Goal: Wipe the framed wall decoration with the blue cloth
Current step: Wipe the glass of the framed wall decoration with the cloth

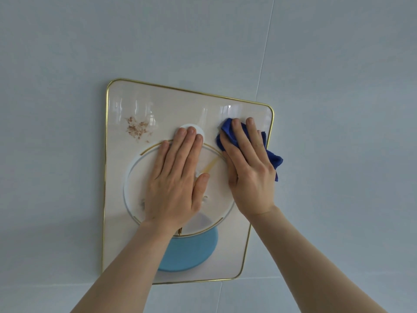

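The framed wall decoration (pixel 126 168) hangs on the wall, a glossy cream panel with a thin gold rim, white circles and a light blue disc low down. A patch of brown specks (pixel 137 129) marks its upper left area. My left hand (pixel 176 184) lies flat on the middle of the panel, fingers together, holding nothing. My right hand (pixel 250 172) presses the crumpled blue cloth (pixel 274 158) against the panel's upper right area, close to the gold rim. Part of the cloth sticks out past the rim on the right.
The pale blue-grey tiled wall (pixel 67 64) surrounds the decoration on all sides, with thin grout lines running up the right side and along the bottom. Both my bare forearms reach up from the bottom of the view.
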